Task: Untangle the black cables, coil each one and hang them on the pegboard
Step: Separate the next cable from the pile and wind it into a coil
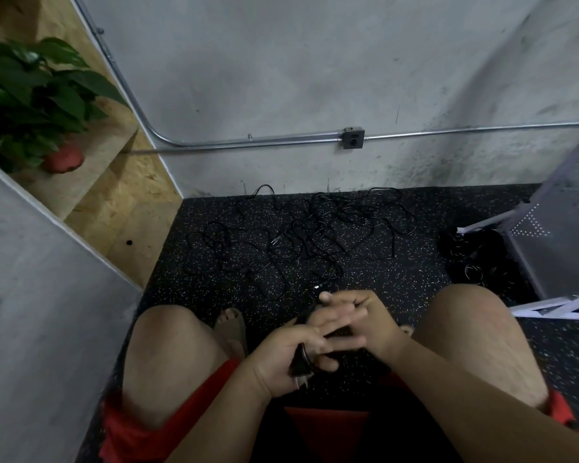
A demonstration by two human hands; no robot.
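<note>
A tangle of thin black cables point(315, 235) lies spread on the speckled black floor in front of my knees, near the wall. My left hand point(291, 352) grips a small black coil of cable point(303, 357) between my legs. My right hand point(351, 317) lies across the left with its fingers curled over the coil, and a strand runs up from it to a plug end point(318, 287) on the floor. The white pegboard point(562, 215) leans at the right edge. Several coiled black cables point(475, 259) sit beside its base.
I am crouched with both bare knees apart and a sandalled foot point(229, 325) between them. A grey wall with a metal conduit point(248, 142) and junction box point(353, 138) runs ahead. Wooden steps point(114, 208) and a potted plant point(30, 95) are at the left.
</note>
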